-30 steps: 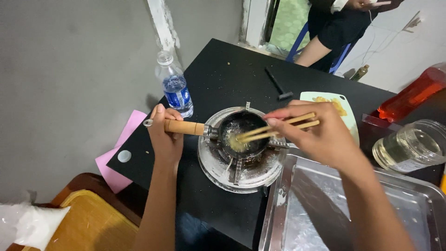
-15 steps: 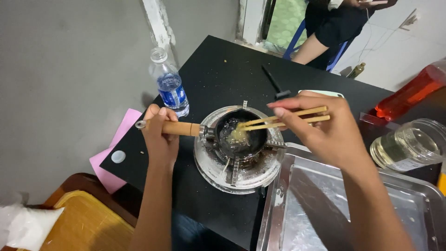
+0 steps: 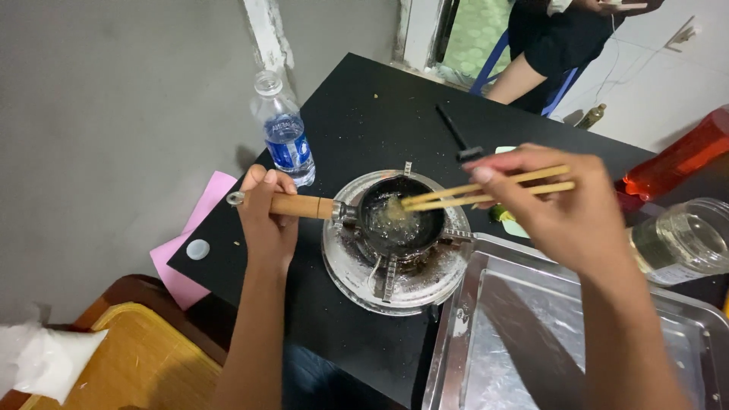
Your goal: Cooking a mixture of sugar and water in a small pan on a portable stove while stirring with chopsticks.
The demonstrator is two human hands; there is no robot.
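**Small black pan on burner, chopsticks stirring pale food**

Small round black pan w/ wooden handle (image 3: 400, 222) sits on a round metal gas burner (image 3: 395, 266), centred on its prongs. Inside: a pale, frothy yellowish bit of food (image 3: 391, 212), towards the pan's left-centre. Can't tell how cooked; looks light in colour, no browning visible, so judged early-to-mid way. Nothing plated yet.

Grip: left hand (image 3: 266, 220) is wrapped closed round the wooden handle near its far end, fingers curled over the top, steadying the pan. Right hand (image 3: 566, 209) pinches a pair of light bamboo chopsticks (image 3: 486, 188) pressed close together; tips reach into the pan and touch or sit just over the food – exact contact unclear. So food lies at the chopstick tips, well apart from the right hand itself, and just beside the left hand's handle.

Around: burner stands on a black tabletop (image 3: 364, 121). Clear plastic water bottle w/ blue label (image 3: 284, 133) upright, near the left hand. Shiny steel tray (image 3: 577, 342) to the right of the burner, touching or nearly so. Clear glass jar (image 3: 687, 243) and red plastic bottle (image 3: 680, 159) beyond the right hand. Pink paper sheet (image 3: 197, 228) under the table's left edge. Another person sits at the far side, in dark clothes (image 3: 554, 45).
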